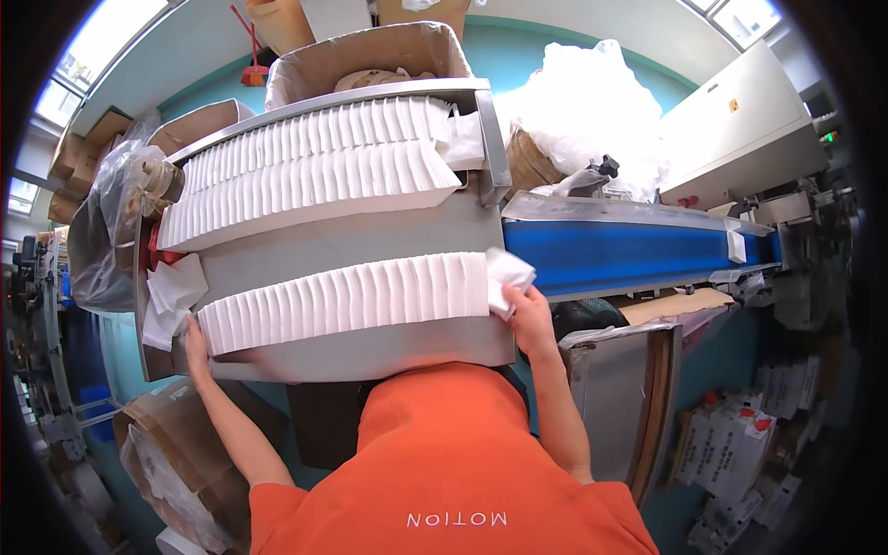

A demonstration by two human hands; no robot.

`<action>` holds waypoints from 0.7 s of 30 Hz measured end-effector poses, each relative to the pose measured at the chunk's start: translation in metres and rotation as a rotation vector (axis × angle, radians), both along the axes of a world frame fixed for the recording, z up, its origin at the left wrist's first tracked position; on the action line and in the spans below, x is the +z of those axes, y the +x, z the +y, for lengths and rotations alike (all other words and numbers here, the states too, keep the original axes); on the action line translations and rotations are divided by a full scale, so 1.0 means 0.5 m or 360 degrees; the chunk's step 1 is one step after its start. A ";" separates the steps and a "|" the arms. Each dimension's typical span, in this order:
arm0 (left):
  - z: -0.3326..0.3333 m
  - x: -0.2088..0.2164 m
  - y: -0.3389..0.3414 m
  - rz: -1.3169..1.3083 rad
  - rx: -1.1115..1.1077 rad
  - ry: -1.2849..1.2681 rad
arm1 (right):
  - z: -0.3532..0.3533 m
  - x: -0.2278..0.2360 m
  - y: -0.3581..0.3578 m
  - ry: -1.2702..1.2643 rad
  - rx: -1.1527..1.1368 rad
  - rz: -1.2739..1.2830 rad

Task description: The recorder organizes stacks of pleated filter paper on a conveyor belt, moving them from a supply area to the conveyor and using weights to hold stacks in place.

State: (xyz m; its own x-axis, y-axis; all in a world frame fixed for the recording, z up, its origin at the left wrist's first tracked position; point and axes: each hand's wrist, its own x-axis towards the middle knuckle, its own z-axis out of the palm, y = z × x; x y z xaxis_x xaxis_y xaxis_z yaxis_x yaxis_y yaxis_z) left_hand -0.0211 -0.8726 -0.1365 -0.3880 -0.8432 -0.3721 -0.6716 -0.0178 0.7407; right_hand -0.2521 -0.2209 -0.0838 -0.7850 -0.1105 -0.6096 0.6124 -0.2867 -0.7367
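Note:
On the steel table [370,233] a long row of folded white paper napkins [347,298] stands on edge in front of me. My left hand [197,350] is at the left end of this row, its fingers stretched out against the last napkins. At the opposite end my right hand [528,319] grips a small white napkin stack [509,276], tilted beside the row, thumb and fingers round its lower edge. Two more rows of napkins [305,171] lie side by side along the table's far edge. Several loose napkins [176,294] are heaped beyond my left hand.
A blue conveyor belt [629,256] runs off to the right with one white packet [735,242] on it. Behind the table stands a lined cardboard box [370,60]. Another carton [176,453] is at the lower left, and a grey panel [610,398] at the lower right.

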 end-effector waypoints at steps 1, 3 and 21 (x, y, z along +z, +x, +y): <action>-0.008 -0.002 -0.009 0.0004 0.0006 0.0082 | 0.000 -0.001 -0.004 -0.0105 -0.0203 -0.0019; -0.013 0.001 -0.008 0.0007 0.0015 0.0152 | -0.004 -0.006 -0.015 -0.0109 -0.0237 -0.0030; 0.186 0.108 -0.125 0.0457 0.0168 0.0472 | 0.004 0.002 0.008 -0.0241 0.0443 -0.0254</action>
